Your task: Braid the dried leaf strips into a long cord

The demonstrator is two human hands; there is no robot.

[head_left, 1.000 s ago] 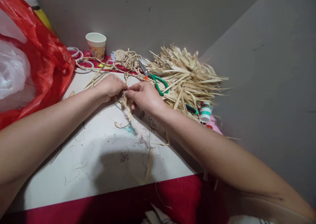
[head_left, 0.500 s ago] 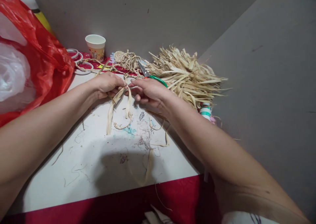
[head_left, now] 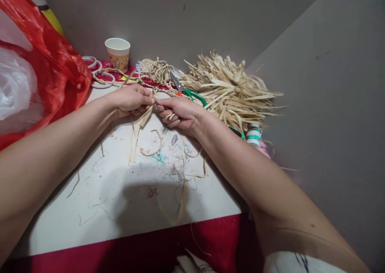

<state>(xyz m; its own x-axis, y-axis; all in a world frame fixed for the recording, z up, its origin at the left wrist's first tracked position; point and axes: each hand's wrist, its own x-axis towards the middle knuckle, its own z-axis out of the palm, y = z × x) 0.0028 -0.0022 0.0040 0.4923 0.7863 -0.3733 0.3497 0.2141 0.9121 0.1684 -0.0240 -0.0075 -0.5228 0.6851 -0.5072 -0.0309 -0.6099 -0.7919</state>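
My left hand [head_left: 129, 100] is closed in a pinch on the end of a braided straw cord [head_left: 155, 91]. From under its fingers a flat, pale straw strip [head_left: 134, 144] hangs down onto the white board. Fingertip to fingertip with it, my right hand [head_left: 182, 114] is closed on another straw strip [head_left: 170, 117], a short bit of which shows between the curled fingers. Just beyond the right hand lie green-handled scissors [head_left: 195, 96]. A loose curl of twisted straw [head_left: 152, 150] rests below the hands.
A large bundle of dry straw strips [head_left: 234, 88] lies at the back right, beside a white-and-green spool [head_left: 253, 136]. Farther back are a coil of braided cord [head_left: 158, 70], a paper cup [head_left: 118, 56] and white rings [head_left: 104, 81]. A red plastic bag [head_left: 66, 72] bulges at left.
My right hand's fingers have curled in around the strip that hung between the hands, and its thumb has come up against my left fingertips. The view has shifted slightly.
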